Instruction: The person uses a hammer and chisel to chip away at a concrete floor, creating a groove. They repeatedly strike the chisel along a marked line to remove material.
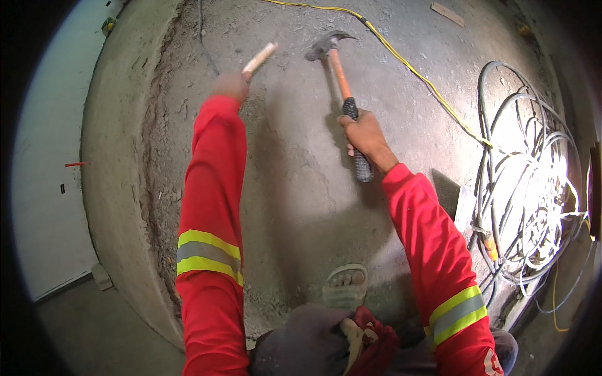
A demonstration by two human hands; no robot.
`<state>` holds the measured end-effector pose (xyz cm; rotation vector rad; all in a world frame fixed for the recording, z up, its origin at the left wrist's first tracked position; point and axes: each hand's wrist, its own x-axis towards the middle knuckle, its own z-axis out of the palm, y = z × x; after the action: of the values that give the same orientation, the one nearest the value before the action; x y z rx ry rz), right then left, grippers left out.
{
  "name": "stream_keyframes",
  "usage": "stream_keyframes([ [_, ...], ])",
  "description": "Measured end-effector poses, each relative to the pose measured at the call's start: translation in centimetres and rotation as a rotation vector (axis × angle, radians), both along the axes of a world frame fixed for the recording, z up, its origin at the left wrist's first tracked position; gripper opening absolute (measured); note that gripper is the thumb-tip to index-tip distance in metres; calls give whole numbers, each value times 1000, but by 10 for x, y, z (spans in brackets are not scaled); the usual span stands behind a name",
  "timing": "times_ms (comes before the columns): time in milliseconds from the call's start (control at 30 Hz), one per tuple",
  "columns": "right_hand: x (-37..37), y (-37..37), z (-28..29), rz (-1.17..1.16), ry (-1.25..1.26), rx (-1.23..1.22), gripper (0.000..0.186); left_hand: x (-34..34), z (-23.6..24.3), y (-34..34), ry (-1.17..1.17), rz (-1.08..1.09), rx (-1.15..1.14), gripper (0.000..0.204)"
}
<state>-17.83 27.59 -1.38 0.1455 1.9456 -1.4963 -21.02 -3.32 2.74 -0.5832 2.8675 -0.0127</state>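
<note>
My right hand (365, 135) is wrapped round the black textured grip of a claw hammer (339, 74). Its orange shaft points away from me, and the dark head is at the far end, over the concrete. My left hand (231, 86), somewhat blurred, is closed round a short pale stick (260, 57) that juts out toward the far right. What the stick is made of I cannot tell. Both arms are stretched forward in red sleeves with reflective bands, and the two tools are apart.
A yellow cable (401, 62) crosses the floor toward a large tangle of cables (533, 175) on the right. Along the left runs a rough broken concrete edge (153, 125). My sandalled foot (347, 283) stands near me. A flat wood scrap (448, 14) lies far off.
</note>
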Motion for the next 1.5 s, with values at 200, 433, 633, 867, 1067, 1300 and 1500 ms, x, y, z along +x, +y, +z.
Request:
stream_keyframes([
  [200, -11, 15, 45, -109, 318, 26, 26, -13, -30, -4, 161, -56, 390, 41],
  [433, -21, -21, 50, -338, 841, -198, 26, -23, -54, 4, 146, -103, 269, 38],
  [633, -29, -21, 22, 28, 157, 62, 28, -21, -30, 17, 63, -75, 209, 36],
  [867, -31, -7, 47, -168, 521, -113, 24, -16, -26, 1, 57, -77, 334, 33],
  [1067, -19, -21, 37, -189, 522, 50, 23, -18, -32, 2, 2, -122, 274, 34],
  [1300, -31, -4, 49, 53, 381, 98, 28, -5, -26, 11, 113, -67, 319, 38],
  [1500, -25, -13, 57, -249, 734, -231, 27, -8, -25, 5, 12, -122, 278, 38],
])
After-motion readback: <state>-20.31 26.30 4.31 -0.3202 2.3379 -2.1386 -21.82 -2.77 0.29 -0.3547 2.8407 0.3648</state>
